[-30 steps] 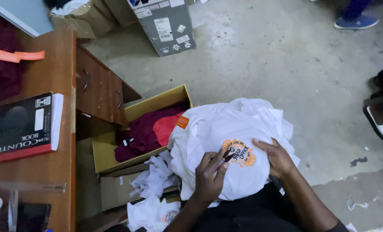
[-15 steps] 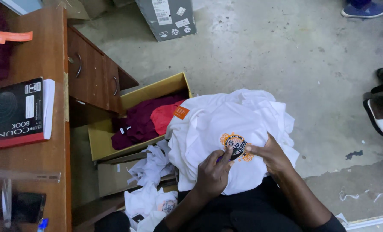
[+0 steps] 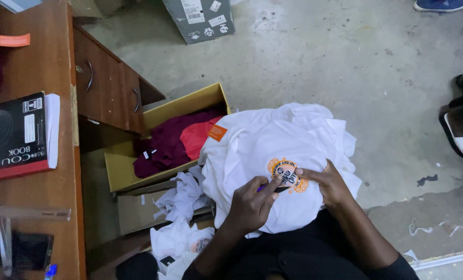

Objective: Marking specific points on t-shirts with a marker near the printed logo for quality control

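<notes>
A pile of white shirts (image 3: 262,145) lies across my lap, the top one showing a round orange and black badge (image 3: 287,175). My left hand (image 3: 252,205) grips a small dark pointed tool (image 3: 278,189) with its tip against the lower edge of the badge. My right hand (image 3: 329,181) presses flat on the shirt just right of the badge, fingertips touching the badge's edge. An orange tag (image 3: 217,133) sticks out at the pile's left side.
An open cardboard box (image 3: 138,171) with maroon and red cloth stands left of the pile. More white garments (image 3: 182,218) lie below it. A wooden desk (image 3: 60,155) with drawers and a black book (image 3: 13,135) is at left. A grey carton (image 3: 200,19) sits on the concrete floor. Another person's sandalled foot (image 3: 462,129) is at the right edge.
My left hand has shifted the tool a little along the badge's lower edge. The view has drifted slightly, and my right hand stays pressed beside the badge.
</notes>
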